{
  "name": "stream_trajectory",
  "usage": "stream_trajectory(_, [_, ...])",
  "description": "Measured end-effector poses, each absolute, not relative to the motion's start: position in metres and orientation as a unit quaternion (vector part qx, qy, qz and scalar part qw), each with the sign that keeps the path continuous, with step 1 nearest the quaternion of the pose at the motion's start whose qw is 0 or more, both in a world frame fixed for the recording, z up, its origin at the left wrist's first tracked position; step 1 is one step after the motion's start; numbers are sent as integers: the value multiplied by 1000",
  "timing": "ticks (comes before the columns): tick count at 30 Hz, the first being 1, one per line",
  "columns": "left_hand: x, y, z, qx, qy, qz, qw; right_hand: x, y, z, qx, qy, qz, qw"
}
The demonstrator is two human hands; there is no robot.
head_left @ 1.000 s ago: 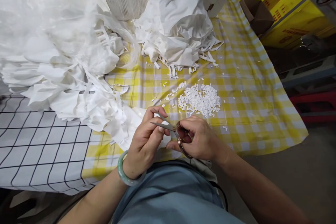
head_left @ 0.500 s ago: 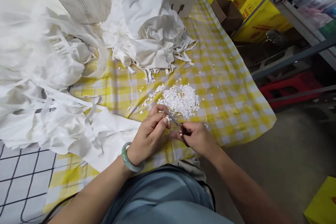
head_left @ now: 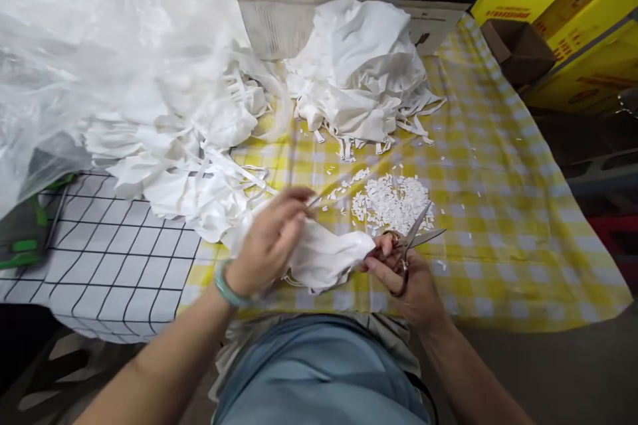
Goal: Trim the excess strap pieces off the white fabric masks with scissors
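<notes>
My right hand [head_left: 411,282] has its fingers through the handles of the scissors [head_left: 409,242], whose blades stand apart, pointing right over the table. Its thumb and a fingertip also pinch the right end of a white cloth piece [head_left: 329,255]. My left hand [head_left: 272,236], a green bangle on its wrist, is over the cloth's left part. Motion smears its curled fingers; a thin pale strip shows by the fingertips, and whether they grip it is unclear. Beyond the scissors lies a heap of small white clippings [head_left: 391,202].
White strapped cloth pieces [head_left: 174,172] spread at the left beside clear plastic sheeting [head_left: 100,33]. A second white cloth pile [head_left: 359,73] stands against a beer carton [head_left: 269,26]. A yellow checked cloth [head_left: 498,265] covers the table. A black-green object [head_left: 24,232] lies far left.
The view has swung left. The scissors have moved off the left hand's fingers, and their blades now point right. The right hand now pinches the cloth's end, with the left hand farther left.
</notes>
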State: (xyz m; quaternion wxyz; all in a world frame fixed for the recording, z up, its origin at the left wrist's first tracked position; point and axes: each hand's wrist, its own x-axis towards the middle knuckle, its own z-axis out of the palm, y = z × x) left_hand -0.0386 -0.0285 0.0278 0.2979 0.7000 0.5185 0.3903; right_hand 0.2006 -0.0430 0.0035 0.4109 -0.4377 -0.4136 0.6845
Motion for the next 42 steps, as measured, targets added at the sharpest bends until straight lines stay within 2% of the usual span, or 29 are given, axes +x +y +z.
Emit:
stream_trajectory(2, [-72,-6,15,753,561,290,185,207,-41,6,-433,-429,670,423])
stream_trajectory(4, [-95,15,2,814,530,191,142,215,-40,13,-433,-460,646,427])
stream_trajectory(6, [-107,30,-6,852,489,139,126,219,-40,19,-432,-517,624,395])
stream_trajectory(9, [-109,37,2,869,463,133,116,205,-36,23,-428,-603,580,342])
stream_trajectory(16, [-101,-10,64,836,478,252,93,102,10,4,-404,-629,559,359])
stream_trajectory(19, [-102,-44,75,751,564,268,215,80,22,5,-380,-619,550,412])
stream_trajectory(21, [-102,-62,73,627,602,294,397,78,22,11,-357,-609,538,461])
stream_trajectory(24, [-94,-76,60,381,497,314,714,80,15,20,-333,-626,494,504])
stream_trajectory(26, [-83,-78,48,237,373,323,837,81,10,22,-330,-638,473,511])
stream_trajectory(29, [-66,-77,37,137,296,392,860,84,6,21,-326,-637,470,518])
stream_trajectory(35, [-55,-84,38,178,398,504,746,95,7,17,-336,-597,454,569])
stream_trajectory(39, [-45,-83,38,95,240,386,886,94,3,23,-320,-571,501,566])
stream_trajectory(42, [-30,-79,39,55,158,362,917,93,2,29,-321,-567,532,541])
